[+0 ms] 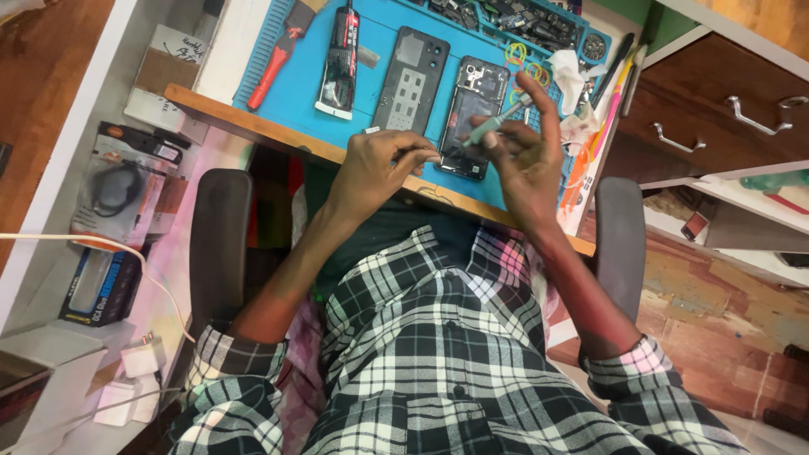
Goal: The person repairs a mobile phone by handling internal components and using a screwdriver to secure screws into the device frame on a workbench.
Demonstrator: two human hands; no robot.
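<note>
Two hands: both work over an opened phone at the near edge of a blue mat.
Left hand (383, 160): fingers bunched together, the tips pinching at the phone's lower left corner; whether a small part sits between them is too small to tell.
Right hand (522, 147): closed around a slim grey-green tool (497, 124), forefinger raised, the tool's tip angled down onto the phone.
Opened phone (472, 116): lies flat, back off, its inner parts and dark battery area showing.
Back cover (411, 80): dark, lies just beside the phone on its left, already removed.
Progress: judging by this, opening is done; work inside the body is under way, and closing up is left.
Blue mat (308, 80): covers the bench top.
Glue tube (340, 59): black, lies left of the back cover.
Red-handled tool (278, 59): lies further left on the mat.
Parts tray (514, 21): full of small dark bits, along the mat's far edge.
Rubber bands (527, 63): coloured, near the phone's top.
Crumpled tissue (573, 80): white, close by the right hand, crowding that side.
Wooden drawers (725, 109): stand to the right.
</note>
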